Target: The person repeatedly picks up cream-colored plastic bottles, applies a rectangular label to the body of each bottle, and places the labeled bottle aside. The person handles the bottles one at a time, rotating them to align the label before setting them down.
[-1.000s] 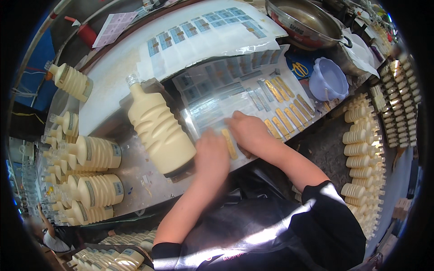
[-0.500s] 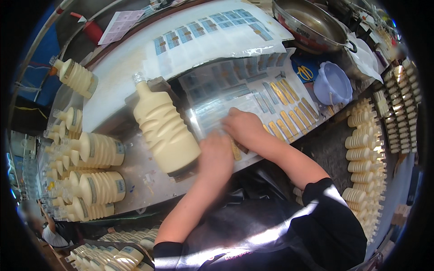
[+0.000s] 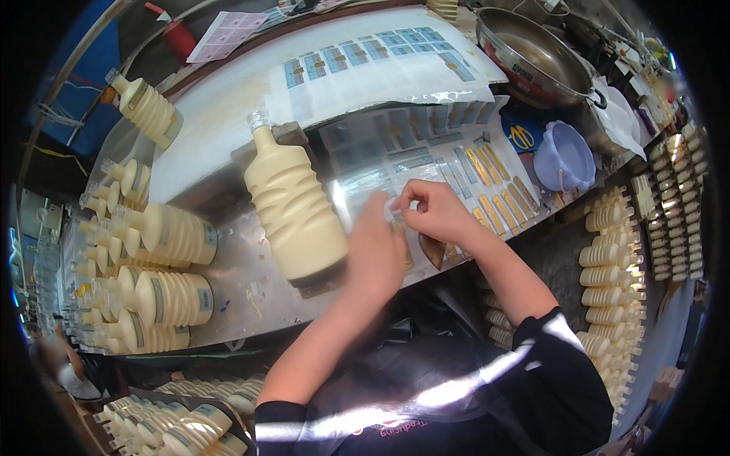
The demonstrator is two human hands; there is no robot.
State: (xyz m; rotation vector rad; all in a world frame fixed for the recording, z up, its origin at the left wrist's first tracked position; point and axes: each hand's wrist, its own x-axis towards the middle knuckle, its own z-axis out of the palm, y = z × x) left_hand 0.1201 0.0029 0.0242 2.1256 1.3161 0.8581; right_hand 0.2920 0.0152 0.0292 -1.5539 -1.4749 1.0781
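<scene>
A big cream bottle (image 3: 295, 209) with wavy ridges and a clear neck lies on its side in front of me, its neck against a dark block (image 3: 289, 135). My left hand (image 3: 380, 247) hovers just right of the bottle's base, its fingers smeared by motion. Close beside it my right hand (image 3: 435, 211) is closed in a pinch at a small whitish piece (image 3: 392, 205), too blurred to name. Under and beyond the hands lies a sheet of gold strips (image 3: 498, 209) and blue labels (image 3: 411, 159). A brown wedge-shaped piece (image 3: 433, 250) rests below my right hand.
Cream bottles (image 3: 171, 235) crowd the table's left side; another bottle (image 3: 148, 110) lies at the far left. A white board (image 3: 228, 129) with blue labels fills the back. Right of it are a metal pan (image 3: 525, 45) and a lilac bucket (image 3: 563, 156). Bottle rows (image 3: 604, 277) stand at right.
My right hand has turned into a clearer pinch, and a whitish piece shows at its fingertips. The left hand has moved slightly relative to the bottle. The whole view has shifted a little.
</scene>
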